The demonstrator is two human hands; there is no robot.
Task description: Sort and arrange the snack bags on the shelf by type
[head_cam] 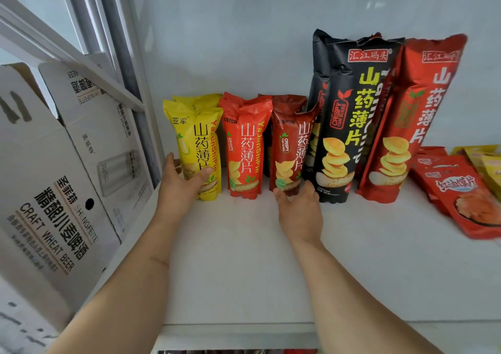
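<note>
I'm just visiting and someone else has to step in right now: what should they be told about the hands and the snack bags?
Left hand: gripping the base of the front yellow bag.
Right hand: at the foot of the dark red bag, fingers touching it, grip unclear.
Standing in a row on the shelf: yellow, orange-red bags, dark red, tall black bags, tall red bag.
Left: flat red packets and yellow packets lie in a loose pile at right, still to stand.
</note>
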